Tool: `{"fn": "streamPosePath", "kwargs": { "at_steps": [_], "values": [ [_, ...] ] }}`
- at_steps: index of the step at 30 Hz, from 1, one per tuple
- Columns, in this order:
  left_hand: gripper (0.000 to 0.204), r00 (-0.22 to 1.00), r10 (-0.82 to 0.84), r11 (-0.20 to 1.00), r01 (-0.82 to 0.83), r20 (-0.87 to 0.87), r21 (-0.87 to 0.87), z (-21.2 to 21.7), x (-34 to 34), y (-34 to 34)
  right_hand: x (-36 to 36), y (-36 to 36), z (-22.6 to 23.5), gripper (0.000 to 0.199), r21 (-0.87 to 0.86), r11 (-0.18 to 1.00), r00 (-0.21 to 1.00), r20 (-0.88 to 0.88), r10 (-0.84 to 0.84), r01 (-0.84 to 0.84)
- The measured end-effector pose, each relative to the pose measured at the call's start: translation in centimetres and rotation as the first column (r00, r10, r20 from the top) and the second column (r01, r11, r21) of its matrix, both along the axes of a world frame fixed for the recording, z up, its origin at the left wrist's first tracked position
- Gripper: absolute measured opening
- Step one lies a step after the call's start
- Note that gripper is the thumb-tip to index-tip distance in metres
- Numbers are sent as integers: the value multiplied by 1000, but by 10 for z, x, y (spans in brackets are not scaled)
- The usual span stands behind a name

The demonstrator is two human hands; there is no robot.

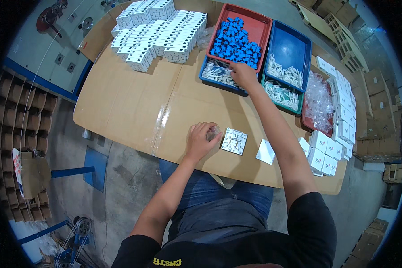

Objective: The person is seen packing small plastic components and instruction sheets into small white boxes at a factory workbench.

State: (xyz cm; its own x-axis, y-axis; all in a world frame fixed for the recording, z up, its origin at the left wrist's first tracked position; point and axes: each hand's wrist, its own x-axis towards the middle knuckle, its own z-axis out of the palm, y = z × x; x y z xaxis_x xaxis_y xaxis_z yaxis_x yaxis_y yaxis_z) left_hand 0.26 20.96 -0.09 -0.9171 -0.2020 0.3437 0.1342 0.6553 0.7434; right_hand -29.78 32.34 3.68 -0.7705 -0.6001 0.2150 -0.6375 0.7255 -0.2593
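My left hand (201, 140) is closed round a small clear plastic bag (214, 132) on the cardboard-covered table. Just right of it lies a white square plate (234, 141) with cut-outs and metal-looking details. Farther right is a flat white square sheet (265, 152), close under my right forearm. My right hand (243, 75) is stretched out to a blue tray (223, 87) of small white and grey pieces (216, 71). Its fingers are curled together at the pieces, beneath the edge of a red tray (259, 24); what they pinch is hidden.
Blue plastic pieces (236, 42) fill part of the red tray. Another blue tray (290, 38) and a green tray (283, 100) hold white plugs. Clear bags (318, 102) lie in a red bin at the right, beside white boxes (326, 152). Stacked white units (165, 33) stand far left.
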Motion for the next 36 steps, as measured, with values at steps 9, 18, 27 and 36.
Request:
{"fn": "streamPosePath", "kwargs": {
  "at_steps": [9,18,27,36],
  "values": [
    [31,1000,19,1000,-19,-13,-2,-1,1,-1,19,-33,23,20,190,982,987,-158,39,-9],
    [30,1000,15,1000,-15,-11,-14,0,1,1,6,-49,-22,9,76,973,961,-159,228,-218],
    [35,1000,4,999,-5,6,41,0,1,4,2,-20,-8,17,-313,949,999,-6,40,-40],
    [39,997,18,993,-9,-71,122,-7,-2,-3,158,34,5,16,-529,835,805,556,205,153]
  ]
}}
